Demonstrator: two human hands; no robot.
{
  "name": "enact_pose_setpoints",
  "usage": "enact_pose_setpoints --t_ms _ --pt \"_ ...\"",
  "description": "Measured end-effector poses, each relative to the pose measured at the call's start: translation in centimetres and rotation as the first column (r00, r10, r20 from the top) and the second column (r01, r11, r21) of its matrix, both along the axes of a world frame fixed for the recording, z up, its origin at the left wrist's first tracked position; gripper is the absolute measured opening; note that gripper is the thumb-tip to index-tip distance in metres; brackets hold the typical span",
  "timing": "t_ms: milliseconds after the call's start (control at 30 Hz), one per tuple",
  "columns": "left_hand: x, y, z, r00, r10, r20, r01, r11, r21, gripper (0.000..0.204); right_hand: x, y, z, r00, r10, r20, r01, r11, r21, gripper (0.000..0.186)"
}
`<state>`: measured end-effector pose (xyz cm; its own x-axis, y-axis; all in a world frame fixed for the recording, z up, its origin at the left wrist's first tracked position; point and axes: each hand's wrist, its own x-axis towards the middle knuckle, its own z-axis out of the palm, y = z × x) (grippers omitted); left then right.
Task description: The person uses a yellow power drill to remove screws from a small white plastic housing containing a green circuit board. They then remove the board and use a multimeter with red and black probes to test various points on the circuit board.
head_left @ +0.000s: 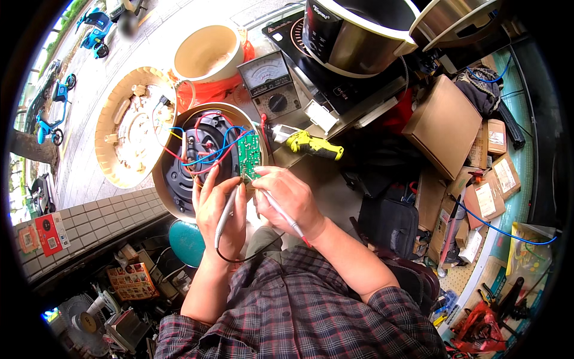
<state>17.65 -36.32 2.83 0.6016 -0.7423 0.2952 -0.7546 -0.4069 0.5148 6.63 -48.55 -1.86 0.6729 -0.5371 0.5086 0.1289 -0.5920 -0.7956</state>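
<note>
My left hand point(209, 215) is closed on a grey test probe point(223, 220) with a black lead curving from its lower end. In my right hand point(295, 196), a second grey test probe point(280, 210) with a red end is gripped. Both probes point at the lower edge of a green circuit board point(249, 149); fingertips partly hide the tips, so contact cannot be told. The board leans inside the rim of an opened round appliance base point(176, 173), beside its black inner parts. Blue, red and yellow wires point(210, 157) cross there. An analog multimeter point(271, 85) lies just beyond.
A yellow-black screwdriver-like tool point(313, 145) lies right of the base. Behind stand an induction cooktop point(292, 30) and a large cooker pot point(353, 42). At left are a cream round cover point(107, 157) and a cream tub point(203, 58). Cardboard boxes point(443, 127) pile up at right.
</note>
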Motion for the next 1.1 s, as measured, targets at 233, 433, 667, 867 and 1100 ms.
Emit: enact_pose_setpoints --t_ms 233,433,667,867,1100 --pt "0.4 0.2 -0.5 1.000 -0.027 0.012 0.028 1.000 -0.007 0.015 0.0 -0.2 -0.4 1.000 0.007 -0.019 -0.008 1.000 -0.027 0.023" --pt "0.2 0.6 -0.8 1.000 -0.025 -0.003 0.025 0.999 -0.036 0.017 -0.2 0.2 -0.2 1.000 0.018 -0.014 -0.017 0.999 0.041 0.024" --pt "-1.5 3.0 1.5 0.973 -0.230 0.025 0.230 0.952 -0.199 0.018 -4.2 0.9 2.9 0.996 0.083 -0.015 -0.084 0.996 -0.042 0.031" --pt "-4.3 5.4 -1.0 0.778 -0.594 -0.202 0.578 0.804 -0.138 0.049 -6.9 3.5 4.8 0.877 0.470 -0.101 -0.472 0.882 0.004 0.045" --pt "-5.2 9.4 -8.8 0.707 -0.296 -0.642 0.641 0.651 0.407 0.045 -11.5 0.9 -2.6 0.771 0.264 -0.580 -0.193 0.964 0.182 0.012"
